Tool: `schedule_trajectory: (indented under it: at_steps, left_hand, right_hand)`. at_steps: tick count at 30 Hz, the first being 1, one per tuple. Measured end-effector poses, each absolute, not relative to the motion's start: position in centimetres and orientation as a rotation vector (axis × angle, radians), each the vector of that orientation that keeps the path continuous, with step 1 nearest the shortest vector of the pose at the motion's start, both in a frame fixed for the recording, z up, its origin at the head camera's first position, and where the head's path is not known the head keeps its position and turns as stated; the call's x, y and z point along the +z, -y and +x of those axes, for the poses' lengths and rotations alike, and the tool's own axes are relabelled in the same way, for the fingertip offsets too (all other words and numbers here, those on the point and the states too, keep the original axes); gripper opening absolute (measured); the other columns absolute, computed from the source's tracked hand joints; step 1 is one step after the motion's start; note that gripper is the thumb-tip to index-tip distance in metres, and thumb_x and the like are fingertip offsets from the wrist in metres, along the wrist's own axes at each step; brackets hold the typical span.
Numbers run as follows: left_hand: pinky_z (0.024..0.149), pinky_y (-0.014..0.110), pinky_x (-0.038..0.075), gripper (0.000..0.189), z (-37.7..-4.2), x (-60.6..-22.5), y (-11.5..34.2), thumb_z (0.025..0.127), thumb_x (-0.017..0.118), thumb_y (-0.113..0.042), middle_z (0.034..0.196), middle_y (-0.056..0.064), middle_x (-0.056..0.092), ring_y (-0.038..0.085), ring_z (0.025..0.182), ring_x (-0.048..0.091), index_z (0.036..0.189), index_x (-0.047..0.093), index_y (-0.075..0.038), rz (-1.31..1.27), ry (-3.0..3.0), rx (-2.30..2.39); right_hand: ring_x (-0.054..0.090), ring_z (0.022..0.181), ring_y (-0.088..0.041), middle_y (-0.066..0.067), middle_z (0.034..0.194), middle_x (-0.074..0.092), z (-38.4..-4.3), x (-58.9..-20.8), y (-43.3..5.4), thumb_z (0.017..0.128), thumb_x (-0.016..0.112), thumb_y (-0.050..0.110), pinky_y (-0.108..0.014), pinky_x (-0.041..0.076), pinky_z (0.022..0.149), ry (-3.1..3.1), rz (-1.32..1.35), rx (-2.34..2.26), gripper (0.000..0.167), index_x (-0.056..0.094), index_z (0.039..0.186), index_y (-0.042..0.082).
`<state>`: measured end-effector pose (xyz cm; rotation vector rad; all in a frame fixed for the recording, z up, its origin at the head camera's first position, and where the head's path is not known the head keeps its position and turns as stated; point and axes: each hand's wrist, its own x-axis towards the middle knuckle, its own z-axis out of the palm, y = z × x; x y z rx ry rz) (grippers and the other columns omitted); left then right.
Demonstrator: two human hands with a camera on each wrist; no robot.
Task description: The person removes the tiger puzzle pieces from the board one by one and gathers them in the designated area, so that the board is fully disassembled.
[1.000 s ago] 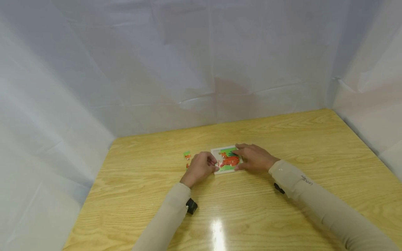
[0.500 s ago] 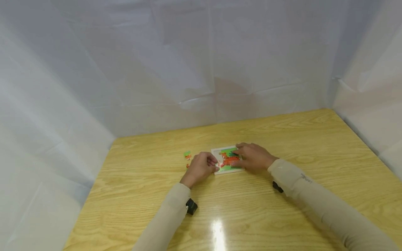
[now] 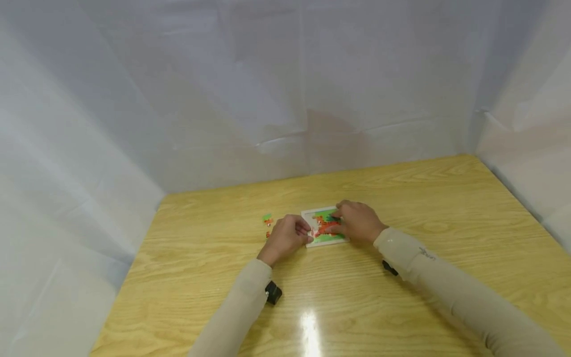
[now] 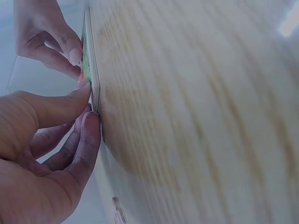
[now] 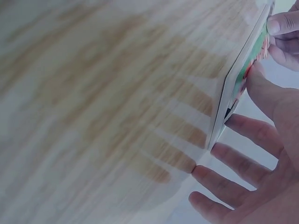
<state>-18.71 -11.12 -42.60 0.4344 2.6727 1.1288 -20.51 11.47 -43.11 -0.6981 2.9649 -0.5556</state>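
Note:
A small jigsaw puzzle with an orange tiger on green (image 3: 331,238) lies in a white frame (image 3: 314,211) on the wooden table. Bare backing shows at the frame's upper left. My left hand (image 3: 284,239) pinches the frame's left edge, thumb on top and fingertips against the side, as the left wrist view shows. From the right, my right hand (image 3: 358,222) reaches over the puzzle, thumb pressing on the tiger picture. Its other fingers (image 5: 257,128) are spread and fairly straight, some at the frame's far edge. This hand hides the frame's right side.
Left of my left hand lies a loose puzzle piece (image 3: 267,221) with orange and green on it. A second piece (image 3: 267,235) is partly covered by that hand. White sheeting (image 3: 232,99) hangs behind the wooden table (image 3: 357,307) and along its sides.
My right thumb has shifted from the frame's lower right edge up and inward onto the tiger picture, and that hand has edged left. The left hand keeps its place on the frame.

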Motion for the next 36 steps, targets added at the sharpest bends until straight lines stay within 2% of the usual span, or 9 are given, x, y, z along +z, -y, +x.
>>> schedule_trajectory:
  at_steps: [10,21,36]
  left_hand:
    - [0.071,0.029,0.055,0.010,-18.7,-42.7,11.1,0.088,0.080,-0.008,0.087,0.002,0.069,0.012,0.078,0.064,0.095,0.073,-0.006,0.424,-2.695,1.144]
    - [0.074,0.033,0.056,0.003,-18.5,-42.8,11.6,0.093,0.074,-0.009,0.089,0.003,0.070,0.014,0.081,0.066,0.096,0.074,-0.007,0.373,-2.620,1.256]
    - [0.073,0.033,0.053,0.009,-17.9,-41.8,14.5,0.095,0.073,-0.012,0.095,0.007,0.068,0.020,0.086,0.062,0.100,0.073,-0.005,0.251,-2.550,1.408]
  right_hand:
    - [0.062,0.118,-0.038,-0.020,0.133,0.062,-20.7,-43.2,-11.4,0.088,0.079,0.042,-0.052,0.050,0.097,-2.969,-0.702,-0.538,0.050,0.075,0.120,0.005]
    - [0.060,0.120,-0.038,-0.020,0.135,0.061,-20.7,-43.3,-11.4,0.087,0.079,0.045,-0.052,0.049,0.099,-2.969,-0.677,-0.546,0.055,0.073,0.122,0.003]
    - [0.060,0.122,-0.038,-0.022,0.135,0.061,-20.6,-43.2,-12.1,0.088,0.079,0.044,-0.052,0.049,0.099,-2.953,-0.685,-0.610,0.057,0.072,0.122,-0.001]
